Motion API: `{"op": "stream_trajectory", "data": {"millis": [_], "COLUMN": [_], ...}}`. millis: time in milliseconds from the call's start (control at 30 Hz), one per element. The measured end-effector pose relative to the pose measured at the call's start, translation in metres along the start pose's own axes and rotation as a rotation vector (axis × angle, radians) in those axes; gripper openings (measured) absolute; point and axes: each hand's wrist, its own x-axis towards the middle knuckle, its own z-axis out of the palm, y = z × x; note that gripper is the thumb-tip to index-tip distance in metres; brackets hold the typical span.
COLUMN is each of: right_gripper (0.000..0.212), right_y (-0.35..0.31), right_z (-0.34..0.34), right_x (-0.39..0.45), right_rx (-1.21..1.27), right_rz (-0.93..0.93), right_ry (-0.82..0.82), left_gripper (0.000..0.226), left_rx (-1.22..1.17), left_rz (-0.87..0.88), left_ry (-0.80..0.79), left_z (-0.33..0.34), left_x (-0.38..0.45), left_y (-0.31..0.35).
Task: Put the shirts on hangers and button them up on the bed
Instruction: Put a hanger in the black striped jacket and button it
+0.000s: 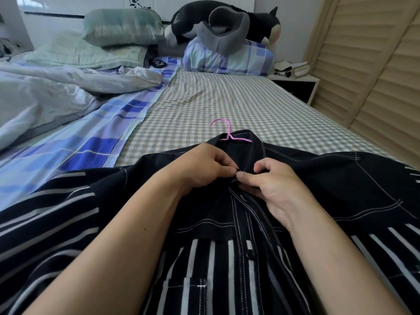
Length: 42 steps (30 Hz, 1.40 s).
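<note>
One dark navy shirt with white stitching and white stripes (227, 258) was spread flat, front up, on the bed covered by a grey-and-white checked sheet (227, 98), its collar pointing toward the pillows. One pink plastic hanger (223, 130) was seen inside the shirt, its hook sticking out of the collar onto the sheet. Two hands were brought together at the placket just below the collar. The shirt's edge was pinched between thumb and curled fingers by the left hand (204, 167), and the opposite edge was pinched the same way by the right hand (268, 180), the two thumbs nearly touching. Whether a button was held between them could not be told. One dark button (250, 254) was visible lower on the placket, nearer the camera than the hands.

Beyond the shirt, three pillows were counted at the head of the bed: two pale green pillows (109, 39) stacked at the far left of the shirt and one blue plaid pillow (227, 57) straight beyond it. One black-and-white plush animal (261, 26) was lying on the plaid pillow. One crumpled white duvet (45, 94) and one blue checked cover (102, 137) were lying left of the shirt. One white bedside cabinet (295, 85) was standing to the far right.
</note>
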Motion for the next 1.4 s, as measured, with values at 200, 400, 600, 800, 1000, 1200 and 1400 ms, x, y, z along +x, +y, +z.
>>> {"op": "stream_trajectory", "data": {"millis": [200, 400, 600, 800, 1000, 1200, 1400], "right_gripper": [0.037, 0.038, 0.033, 0.029, 0.026, 0.026, 0.048], "right_y": [-0.001, 0.000, -0.001, -0.002, -0.004, -0.006, -0.014], "right_z": [0.002, 0.009, 0.010, 0.011, 0.011, 0.009, -0.002], "right_x": [-0.001, -0.005, -0.009, -0.011, -0.012, -0.015, -0.016], "right_rx": [-0.142, -0.180, -0.098, -0.045, 0.018, -0.085, -0.490], "right_rz": [0.018, -0.020, -0.014, -0.016, -0.027, -0.072, -0.209], "right_ry": [-0.009, 0.068, 0.092, 0.112, 0.127, 0.074, -0.049], "left_gripper": [0.010, 0.023, 0.013, 0.017, 0.020, 0.018, 0.015], "left_rx": [0.148, 0.272, 0.177, 0.058, 0.063, 0.207, 0.248], "left_rz": [0.008, 0.000, -0.046, -0.133, -0.158, -0.116, -0.087], "left_ry": [-0.029, -0.081, -0.071, 0.013, 0.131, 0.172, 0.122], "left_z": [0.000, -0.006, -0.011, -0.005, 0.003, 0.007, 0.001], "left_x": [0.000, -0.004, -0.006, -0.005, -0.008, -0.007, -0.011], "left_y": [0.007, 0.013, 0.010, 0.011, 0.020, 0.027, 0.029]}}
